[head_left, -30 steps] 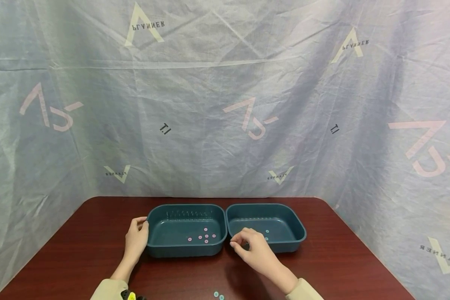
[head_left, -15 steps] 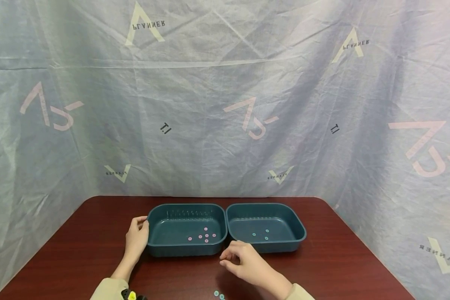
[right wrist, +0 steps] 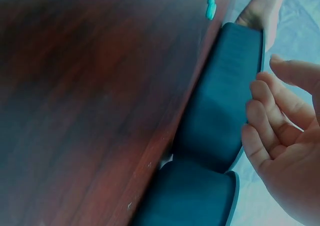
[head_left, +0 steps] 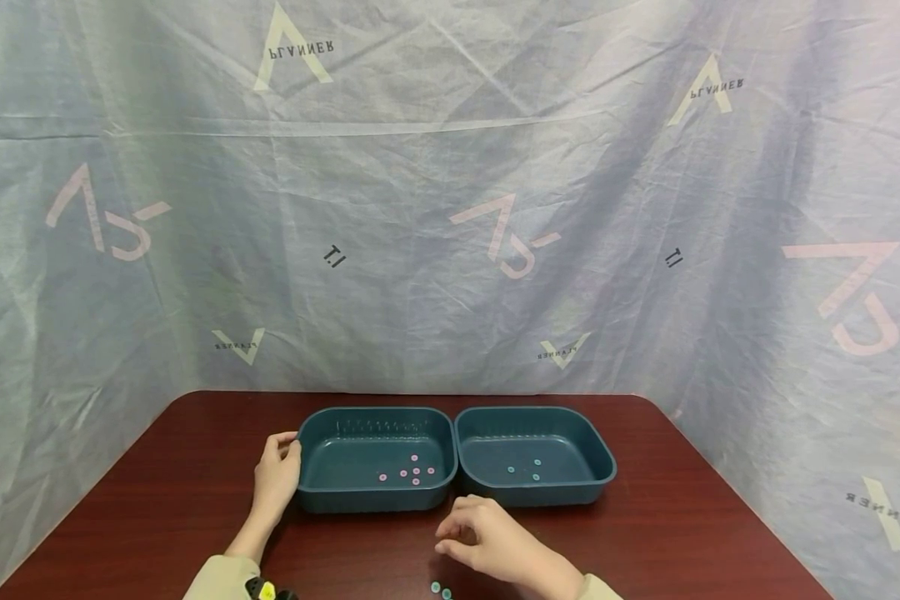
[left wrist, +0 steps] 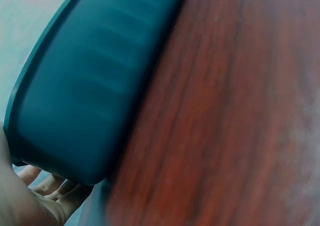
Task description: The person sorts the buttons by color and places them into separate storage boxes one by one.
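Note:
My left hand (head_left: 276, 477) grips the outer end of the left dark teal tray (head_left: 375, 502), its fingers and thumb at the wall and rim, as the left wrist view (left wrist: 30, 201) also has it. Inside that tray lie several pink buttons (head_left: 416, 472). My right hand (head_left: 495, 542) hovers over the table in front of the trays. Its fingers are loosely bent, thumb apart from them, and nothing lies between them in the right wrist view. Two green buttons (head_left: 436, 587) rest on the table just below that hand. The right teal tray (head_left: 562, 495) contains three green buttons (head_left: 536, 477).
The two trays stand side by side with their ends touching, towards the far half of the dark red wooden table (head_left: 157, 500). A grey printed cloth (head_left: 420, 333) hangs behind the table and along both sides.
My right hand has moved back from the right tray towards the front of the table and a little left, uncovering a third green button in that tray. The left hand stays on its tray.

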`<state>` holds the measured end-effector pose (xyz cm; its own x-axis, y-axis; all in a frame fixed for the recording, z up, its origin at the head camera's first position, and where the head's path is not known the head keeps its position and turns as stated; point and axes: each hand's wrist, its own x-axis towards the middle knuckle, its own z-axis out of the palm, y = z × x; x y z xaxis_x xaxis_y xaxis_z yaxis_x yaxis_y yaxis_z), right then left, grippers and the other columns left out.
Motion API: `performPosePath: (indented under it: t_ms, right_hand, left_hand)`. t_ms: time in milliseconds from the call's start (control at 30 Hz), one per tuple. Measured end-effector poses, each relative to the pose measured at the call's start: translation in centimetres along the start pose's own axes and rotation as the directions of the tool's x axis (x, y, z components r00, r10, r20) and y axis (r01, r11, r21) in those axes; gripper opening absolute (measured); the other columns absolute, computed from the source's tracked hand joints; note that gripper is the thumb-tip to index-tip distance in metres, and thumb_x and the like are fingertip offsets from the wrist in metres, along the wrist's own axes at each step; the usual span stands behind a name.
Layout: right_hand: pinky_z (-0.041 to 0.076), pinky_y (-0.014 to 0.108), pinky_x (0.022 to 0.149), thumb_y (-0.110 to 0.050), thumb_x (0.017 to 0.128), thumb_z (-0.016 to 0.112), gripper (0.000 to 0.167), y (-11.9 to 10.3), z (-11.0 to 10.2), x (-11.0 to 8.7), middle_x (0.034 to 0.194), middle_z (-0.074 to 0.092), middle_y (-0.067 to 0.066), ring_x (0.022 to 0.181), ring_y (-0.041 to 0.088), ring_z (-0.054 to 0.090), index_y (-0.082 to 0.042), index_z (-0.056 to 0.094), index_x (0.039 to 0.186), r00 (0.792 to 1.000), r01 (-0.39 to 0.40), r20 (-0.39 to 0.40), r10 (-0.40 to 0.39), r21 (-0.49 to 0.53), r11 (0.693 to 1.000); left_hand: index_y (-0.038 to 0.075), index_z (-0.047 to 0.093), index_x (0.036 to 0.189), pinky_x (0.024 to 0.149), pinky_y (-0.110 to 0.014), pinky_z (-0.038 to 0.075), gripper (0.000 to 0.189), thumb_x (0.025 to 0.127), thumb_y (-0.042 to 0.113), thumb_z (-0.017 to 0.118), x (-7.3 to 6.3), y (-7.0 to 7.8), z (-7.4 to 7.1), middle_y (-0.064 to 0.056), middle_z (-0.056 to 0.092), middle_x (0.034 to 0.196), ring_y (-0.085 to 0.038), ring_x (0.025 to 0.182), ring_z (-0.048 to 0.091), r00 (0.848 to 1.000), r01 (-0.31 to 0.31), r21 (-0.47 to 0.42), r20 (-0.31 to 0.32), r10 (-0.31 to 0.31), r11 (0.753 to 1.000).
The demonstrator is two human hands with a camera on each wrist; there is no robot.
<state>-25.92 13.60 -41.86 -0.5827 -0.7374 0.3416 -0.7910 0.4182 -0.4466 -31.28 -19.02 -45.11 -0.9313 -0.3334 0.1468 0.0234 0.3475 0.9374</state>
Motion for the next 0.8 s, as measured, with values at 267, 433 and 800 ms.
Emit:
performPosePath:
  t_ms: [267,433,800]
  right_hand:
    - [0.042,0.010,0.064,-0.023,0.088,0.066,0.013,-0.30,0.17,-0.18,0.080,0.059,-0.012,0.073,-0.001,0.050,-0.014,0.073,0.094,0.995,0.010,0.095,-0.010,-0.002,1.000]
    - [0.039,0.009,0.066,-0.023,0.087,0.067,0.011,-0.47,0.23,-0.14,0.076,0.056,-0.015,0.070,-0.003,0.048,-0.017,0.073,0.092,0.986,0.006,0.166,0.001,-0.045,0.999]
    - [0.038,0.008,0.063,-0.020,0.086,0.068,0.009,-0.37,0.75,0.15,0.073,0.057,-0.015,0.066,-0.006,0.046,-0.017,0.074,0.092,0.974,0.055,0.224,-0.037,-0.074,0.996]
  left_hand:
    - [-0.003,0.035,0.135,0.094,-0.054,0.037,0.045,0.101,0.026,0.029,-0.03,0.01,-0.02,-0.029,0.043,0.133,-0.043,0.122,0.042,1.000,0.002,0.005,0.001,-0.002,1.000]
    - [-0.003,0.034,0.137,0.095,-0.055,0.036,0.047,0.102,0.028,0.028,0.00,0.08,-0.05,-0.029,0.041,0.134,-0.043,0.124,0.040,1.000,0.006,0.006,0.011,-0.006,1.000]
    - [-0.003,0.033,0.138,0.095,-0.055,0.035,0.047,0.102,0.028,0.028,0.02,0.00,-0.04,-0.028,0.041,0.134,-0.043,0.124,0.040,1.000,0.009,-0.002,0.019,-0.009,1.000]
